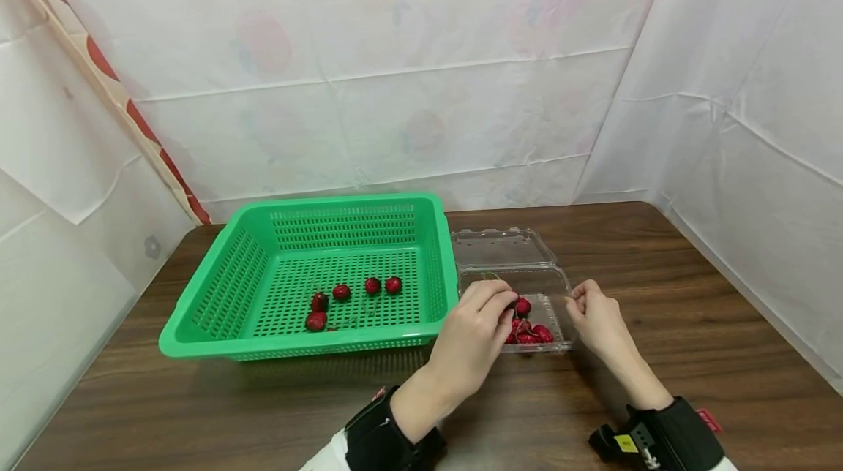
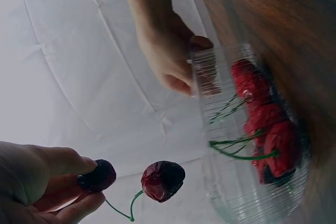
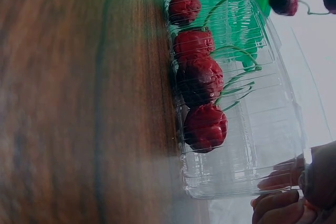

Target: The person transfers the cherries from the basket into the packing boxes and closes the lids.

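My left hand (image 1: pixel 476 332) pinches a dark red cherry (image 2: pixel 98 176) between thumb and fingers. A second cherry (image 2: pixel 163 181) hangs from it by a joined green stem, in the air over the clear plastic box (image 3: pixel 247 179). Inside that box, several wrinkled red cherries (image 1: pixel 530 333) with green stems lie along the near side. With finger and thumb, my right hand (image 1: pixel 596 317) grips the box's right rim; the right wrist view shows these fingers (image 3: pixel 277 207) at the rim. The box's hinged lid (image 1: pixel 500 246) is folded back, away from me.
Left of the box, and close against it, stands a green perforated basket (image 1: pixel 440 266). Several cherries (image 1: pixel 341 292) lie scattered on its floor. Both stand on a dark wooden table (image 1: pixel 665 295). White patterned sheets (image 1: pixel 421 76) hang behind and at both sides.
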The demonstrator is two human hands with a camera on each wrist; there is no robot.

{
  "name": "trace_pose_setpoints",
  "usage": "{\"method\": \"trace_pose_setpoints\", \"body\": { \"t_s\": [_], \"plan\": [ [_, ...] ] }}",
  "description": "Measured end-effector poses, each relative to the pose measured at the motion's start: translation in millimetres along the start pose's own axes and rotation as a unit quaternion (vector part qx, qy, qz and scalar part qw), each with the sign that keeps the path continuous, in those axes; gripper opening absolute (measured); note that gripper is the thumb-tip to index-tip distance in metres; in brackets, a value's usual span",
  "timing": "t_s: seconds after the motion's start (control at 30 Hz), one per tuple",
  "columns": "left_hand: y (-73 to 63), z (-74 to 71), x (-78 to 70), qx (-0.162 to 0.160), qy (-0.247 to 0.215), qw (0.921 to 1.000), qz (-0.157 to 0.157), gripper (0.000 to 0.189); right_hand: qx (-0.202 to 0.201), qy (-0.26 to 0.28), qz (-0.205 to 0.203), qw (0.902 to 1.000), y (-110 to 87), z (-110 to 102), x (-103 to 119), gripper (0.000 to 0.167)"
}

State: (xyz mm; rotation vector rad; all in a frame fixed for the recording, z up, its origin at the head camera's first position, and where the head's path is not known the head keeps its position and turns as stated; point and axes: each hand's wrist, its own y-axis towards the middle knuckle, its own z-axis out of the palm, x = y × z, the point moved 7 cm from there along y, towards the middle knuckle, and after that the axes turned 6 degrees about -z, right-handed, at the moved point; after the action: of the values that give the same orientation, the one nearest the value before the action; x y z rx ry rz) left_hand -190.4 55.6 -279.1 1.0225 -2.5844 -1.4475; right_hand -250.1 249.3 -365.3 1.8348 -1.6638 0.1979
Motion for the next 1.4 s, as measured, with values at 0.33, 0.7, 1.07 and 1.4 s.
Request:
{"method": "trace_pose_setpoints", "body": {
  "t_s": [0.33, 0.7, 1.07, 1.4],
  "plan": [
    [-3.1, 24.9, 1.7, 0.059, 0.102, 0.993, 0.015, 0.018, 0.003, 0.0, 0.001, 1.0, -0.4, 0.2, -0.2, 0.009],
    [-10.4, 52.7, 0.3, 0.144, 0.242, 0.9589, 0.032, 0.022, 0.001, -0.002, -0.001, 1.0, -0.3, -0.9, 0.7, 0.009],
    [-14.1, 68.0, 6.3, 0.191, 0.286, 0.9388, -0.006, 0.01, 0.004, -0.001, 0.002, 1.0, -0.6, 0.0, 0.2, 0.01],
    [-13.9, 77.1, 12.6, 0.222, 0.283, 0.9325, -0.037, 0.006, -0.001, -0.004, -0.002, 1.0, -0.6, 0.1, -0.2, 0.01]
  ]
}}
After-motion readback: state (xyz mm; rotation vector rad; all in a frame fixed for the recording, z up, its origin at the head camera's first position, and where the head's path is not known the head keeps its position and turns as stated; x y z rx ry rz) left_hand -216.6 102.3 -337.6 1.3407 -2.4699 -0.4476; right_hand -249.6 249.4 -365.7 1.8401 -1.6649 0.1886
